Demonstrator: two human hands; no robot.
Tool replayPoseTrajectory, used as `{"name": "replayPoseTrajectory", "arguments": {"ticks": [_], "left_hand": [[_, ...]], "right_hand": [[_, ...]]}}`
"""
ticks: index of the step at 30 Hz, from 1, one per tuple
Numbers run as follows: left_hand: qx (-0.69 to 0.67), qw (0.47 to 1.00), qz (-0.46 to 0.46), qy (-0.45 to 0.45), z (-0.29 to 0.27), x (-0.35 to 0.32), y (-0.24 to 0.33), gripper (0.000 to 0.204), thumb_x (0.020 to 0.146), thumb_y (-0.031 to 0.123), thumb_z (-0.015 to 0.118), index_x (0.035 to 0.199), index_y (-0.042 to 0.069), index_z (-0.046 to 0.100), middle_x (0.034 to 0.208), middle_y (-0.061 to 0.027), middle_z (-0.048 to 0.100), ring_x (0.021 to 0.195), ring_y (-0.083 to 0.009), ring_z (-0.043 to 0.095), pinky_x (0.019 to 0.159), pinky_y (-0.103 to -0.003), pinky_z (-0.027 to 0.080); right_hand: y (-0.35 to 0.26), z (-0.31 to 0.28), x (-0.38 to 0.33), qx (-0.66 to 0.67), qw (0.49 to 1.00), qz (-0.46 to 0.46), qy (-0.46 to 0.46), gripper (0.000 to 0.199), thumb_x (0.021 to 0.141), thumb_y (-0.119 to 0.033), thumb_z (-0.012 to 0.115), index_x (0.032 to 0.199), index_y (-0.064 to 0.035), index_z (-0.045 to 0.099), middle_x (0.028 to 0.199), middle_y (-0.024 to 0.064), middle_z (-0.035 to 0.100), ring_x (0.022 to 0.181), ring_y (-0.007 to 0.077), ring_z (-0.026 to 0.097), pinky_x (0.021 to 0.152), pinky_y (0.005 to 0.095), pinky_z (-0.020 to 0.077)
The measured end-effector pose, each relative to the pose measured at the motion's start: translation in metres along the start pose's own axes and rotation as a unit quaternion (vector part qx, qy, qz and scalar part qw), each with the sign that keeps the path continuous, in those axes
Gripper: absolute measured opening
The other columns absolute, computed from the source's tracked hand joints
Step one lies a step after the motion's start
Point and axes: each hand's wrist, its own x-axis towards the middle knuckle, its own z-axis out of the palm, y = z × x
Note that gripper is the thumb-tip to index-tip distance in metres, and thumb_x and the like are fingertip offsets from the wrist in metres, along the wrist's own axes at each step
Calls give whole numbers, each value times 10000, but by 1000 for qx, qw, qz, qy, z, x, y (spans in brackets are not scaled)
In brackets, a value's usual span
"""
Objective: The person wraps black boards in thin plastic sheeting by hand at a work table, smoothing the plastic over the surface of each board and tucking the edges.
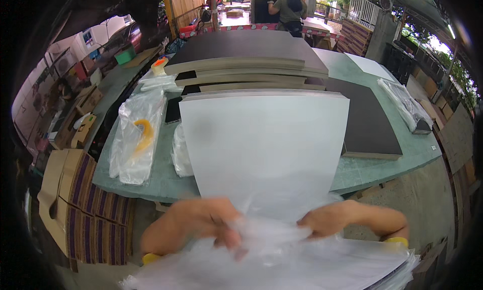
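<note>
A stack of white sheets or boards (266,139) stretches from the table toward me, its near end meeting a thin transparent plastic bag (274,234). My right hand (324,219) is closed on the plastic at the right of that end. My left hand (229,227) is at the plastic on the other side, smeared by motion, so its grip does not show. More plastic bags (322,270) are heaped below both hands, close to my body. Behind the white stack rise piles of dark boards with pale edges (241,48).
The green table (367,176) carries another dark board (370,119) at right, a plastic-wrapped bundle (405,103), a bag with a yellow roll (138,139) and a tape dispenser (159,66). Folded cardboard (75,204) stands at lower left. A person (292,10) works at a far table.
</note>
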Motion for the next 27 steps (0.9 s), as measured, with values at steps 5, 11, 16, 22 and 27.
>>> {"name": "replayPoseTrajectory", "arguments": {"ticks": [5, 11, 16, 22, 27], "left_hand": [[603, 750, -262, 75, 30, -3, 6, 237, 826, 280, 517, 825, 51, 577, 750, -120, 588, 672, -296, 570, 617, -364, 458], [869, 445, -146, 158, -34, -37, 51, 154, 708, 139, 551, 819, 35, 576, 755, -116, 584, 665, -294, 569, 648, -388, 460], [805, 580, -91, -85, 51, 39, 44, 110, 646, 142, 532, 604, 51, 485, 617, -92, 496, 694, -248, 534, 703, -328, 439], [847, 475, -113, -210, 52, 32, 40, 120, 624, 132, 504, 597, 24, 548, 670, -87, 539, 773, -235, 525, 817, -334, 405], [781, 568, -81, -245, 75, 30, 19, 167, 634, 122, 520, 731, -2, 574, 780, -134, 554, 800, -254, 542, 685, -312, 459]], "right_hand": [[-15, -49, -57, -112, 932, 289, 189, 204, 726, -119, 498, 863, 17, 564, 764, 136, 590, 640, 291, 580, 603, 372, 482], [-35, 3, -72, 0, 998, -68, 4, 252, 778, -163, 492, 993, -35, 521, 967, 146, 535, 874, 244, 527, 814, 350, 427], [40, -41, -88, -294, 882, 319, 184, 246, 777, -166, 495, 983, -36, 525, 946, 142, 535, 878, 243, 521, 826, 365, 417], [44, -64, -79, -360, 815, 209, 403, 240, 775, -169, 498, 972, -36, 529, 920, 136, 535, 882, 243, 514, 841, 383, 404], [88, -57, -93, 188, 818, 116, 531, 235, 774, -172, 501, 963, -37, 533, 898, 132, 534, 885, 242, 507, 854, 397, 394]]}}
